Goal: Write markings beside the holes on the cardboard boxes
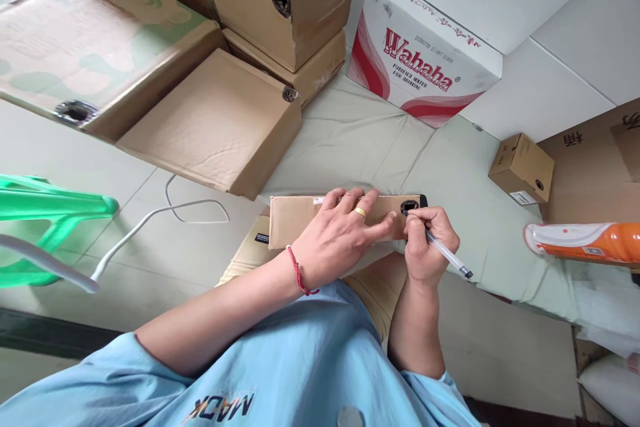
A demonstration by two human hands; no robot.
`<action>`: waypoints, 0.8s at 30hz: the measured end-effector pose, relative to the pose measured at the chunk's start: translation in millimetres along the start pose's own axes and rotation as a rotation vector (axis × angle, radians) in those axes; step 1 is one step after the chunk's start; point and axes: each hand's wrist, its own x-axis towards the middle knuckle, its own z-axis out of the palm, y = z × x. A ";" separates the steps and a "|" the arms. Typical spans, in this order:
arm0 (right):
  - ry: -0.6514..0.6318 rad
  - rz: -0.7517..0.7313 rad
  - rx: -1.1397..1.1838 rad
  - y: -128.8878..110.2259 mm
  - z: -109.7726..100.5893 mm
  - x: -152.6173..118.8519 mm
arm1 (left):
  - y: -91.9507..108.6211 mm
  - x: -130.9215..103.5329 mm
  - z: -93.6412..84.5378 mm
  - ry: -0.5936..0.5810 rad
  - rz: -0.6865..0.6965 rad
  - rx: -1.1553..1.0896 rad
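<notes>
A long narrow cardboard box (293, 219) lies across my lap. My left hand (345, 233) rests flat on its top with the fingers spread, a gold ring on one finger and a red cord at the wrist. My right hand (431, 243) grips a clear pen (447, 255) with its tip against the box's right end, beside a black round mark (410, 206). The pen's dark cap end points out to the right.
Stacked cardboard boxes (215, 117) fill the upper left. A white and red Wahaha carton (420, 53) stands behind, a small brown box (521, 167) to the right, an orange and white bottle (585, 242) at the right edge. A green plastic stool (47, 210) and a white cable (150, 217) lie left.
</notes>
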 end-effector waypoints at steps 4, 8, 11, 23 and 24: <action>0.000 0.016 -0.002 0.1 -2.4 0.4 | -0.4 0.2 -0.7 0.001 0.001 -0.007; 0.011 0.037 -0.002 1.2 -3.7 -0.4 | -1.1 1.2 -2.3 -0.001 0.004 -0.011; 0.042 0.052 -0.001 0.9 -3.8 -1.3 | -1.0 1.8 -2.8 -0.001 0.005 -0.007; 0.172 0.096 0.066 -7.9 -1.6 -0.4 | -0.4 -0.1 -2.4 0.010 0.007 0.000; 0.181 0.099 0.065 -7.8 -1.4 -0.3 | -0.5 -0.3 -2.0 0.014 0.009 0.000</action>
